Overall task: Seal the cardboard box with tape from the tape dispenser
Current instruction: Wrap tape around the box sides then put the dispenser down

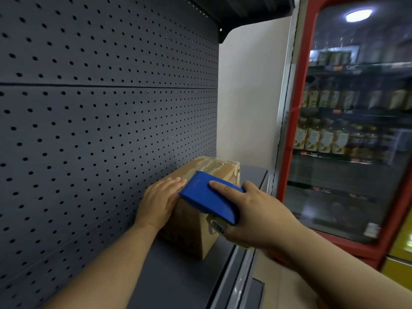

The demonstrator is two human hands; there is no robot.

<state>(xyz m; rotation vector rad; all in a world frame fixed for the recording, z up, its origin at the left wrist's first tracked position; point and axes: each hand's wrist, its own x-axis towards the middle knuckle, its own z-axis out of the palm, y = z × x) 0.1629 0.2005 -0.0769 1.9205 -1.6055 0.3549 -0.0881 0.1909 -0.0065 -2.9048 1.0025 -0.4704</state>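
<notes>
A brown cardboard box [196, 228] stands on a dark grey shelf [176, 275], close to the perforated back panel. Its top carries shiny tape toward the far end. My left hand [159, 202] lies flat with fingers together on the box's near left top edge. My right hand [252, 216] grips a blue tape dispenser [208, 195], index finger stretched along its top. The dispenser rests tilted on the near top of the box, its front edge pointing away from me. A yellowish tape roll shows under the dispenser by my palm.
A dark perforated panel [100, 119] rises behind the shelf on the left. A red-framed glass-door fridge [347, 130] with bottles stands to the right. The shelf's metal front rail [236, 270] runs along the right of the box. A white wall [247, 97] lies behind.
</notes>
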